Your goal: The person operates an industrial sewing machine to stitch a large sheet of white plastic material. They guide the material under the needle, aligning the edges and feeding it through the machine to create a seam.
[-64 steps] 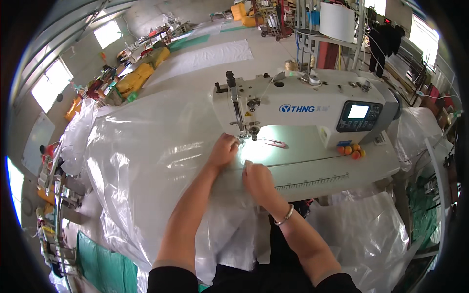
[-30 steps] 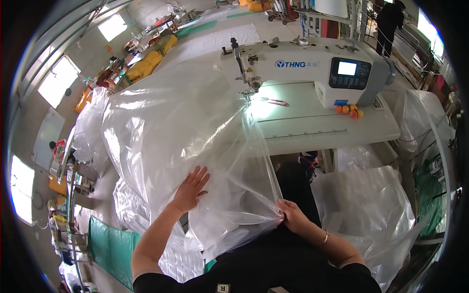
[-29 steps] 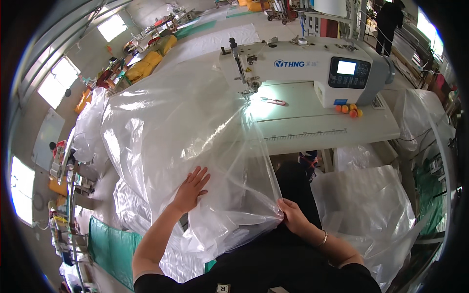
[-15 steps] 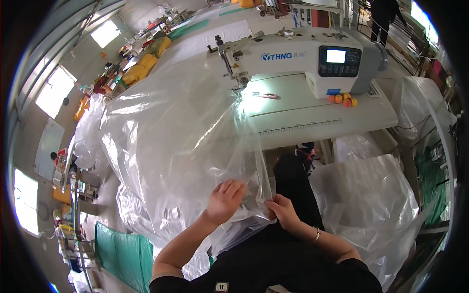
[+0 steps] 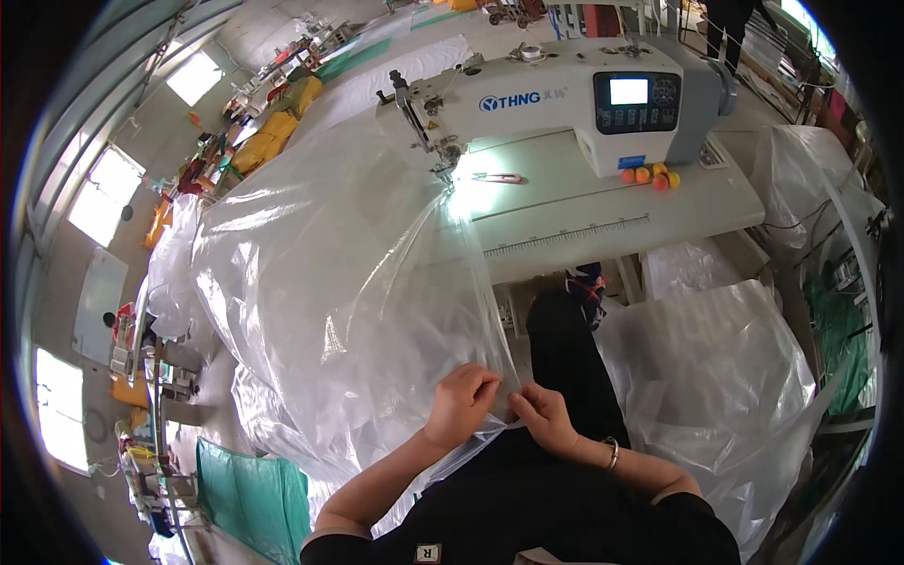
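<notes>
A large sheet of clear plastic film (image 5: 311, 273) spreads over the left of the table and down across my lap. Its gathered edge runs from the needle area of a white sewing machine (image 5: 527, 99) down to my hands. My left hand (image 5: 463, 405) is closed on the film near that edge, fingers curled inward. Close beside it, my right hand (image 5: 544, 417) pinches the edge between thumb and fingers; a bracelet circles that wrist. The machine's lamp lights the spot where the film passes under the needle.
On the machine bed lie a small pink-handled cutter (image 5: 499, 178) and several orange and yellow balls (image 5: 652, 175). A printed ruler (image 5: 565, 235) runs along the front of the bed. More clear film (image 5: 716, 377) hangs at the right. A green sheet (image 5: 252, 494) lies lower left.
My left hand has moved right, toward my right hand, and its fingers have closed on the film. The film edge is drawn straighter toward the needle. The view has shifted slightly.
</notes>
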Demonstrator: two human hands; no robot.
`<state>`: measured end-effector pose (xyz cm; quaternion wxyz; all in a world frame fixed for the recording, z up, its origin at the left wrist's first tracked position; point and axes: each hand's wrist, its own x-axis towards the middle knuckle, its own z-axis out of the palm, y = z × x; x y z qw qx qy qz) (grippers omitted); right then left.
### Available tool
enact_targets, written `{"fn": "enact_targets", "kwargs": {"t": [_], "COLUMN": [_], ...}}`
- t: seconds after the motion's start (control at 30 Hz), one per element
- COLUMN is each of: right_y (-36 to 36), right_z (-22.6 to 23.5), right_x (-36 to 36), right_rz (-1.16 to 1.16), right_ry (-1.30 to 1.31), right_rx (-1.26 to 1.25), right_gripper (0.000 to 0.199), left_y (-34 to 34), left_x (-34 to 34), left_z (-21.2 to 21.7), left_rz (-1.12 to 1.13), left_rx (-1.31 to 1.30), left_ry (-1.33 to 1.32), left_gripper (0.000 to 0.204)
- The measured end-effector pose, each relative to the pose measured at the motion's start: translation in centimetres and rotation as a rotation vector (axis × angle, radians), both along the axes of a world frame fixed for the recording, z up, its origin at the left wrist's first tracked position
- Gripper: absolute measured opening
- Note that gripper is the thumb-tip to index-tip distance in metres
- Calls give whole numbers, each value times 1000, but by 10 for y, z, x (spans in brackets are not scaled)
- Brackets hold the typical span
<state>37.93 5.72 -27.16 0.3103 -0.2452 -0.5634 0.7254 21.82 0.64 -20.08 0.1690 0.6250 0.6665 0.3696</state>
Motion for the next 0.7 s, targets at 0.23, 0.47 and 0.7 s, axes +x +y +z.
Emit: {"fn": "enact_targets", "kwargs": {"t": [0.23,0.47,0.7], "right_y": [5,24,106], "right_z": [22,37,22], "right_x": [-10,-15,-109], "right_rz": [17,180,-160], "right_ry": [-107,-78,218], "right_rx": [604,864,-294], "right_gripper": [15,16,33], "left_y": [-13,-17,-13], "left_x": [1,10,-4], "left_z": [-11,-12,53], "left_rz": [129,364,123], "left_rx": [-185,-251,64], "left_ry": [-369,-955,115], "left_gripper": [8,12,10]}}
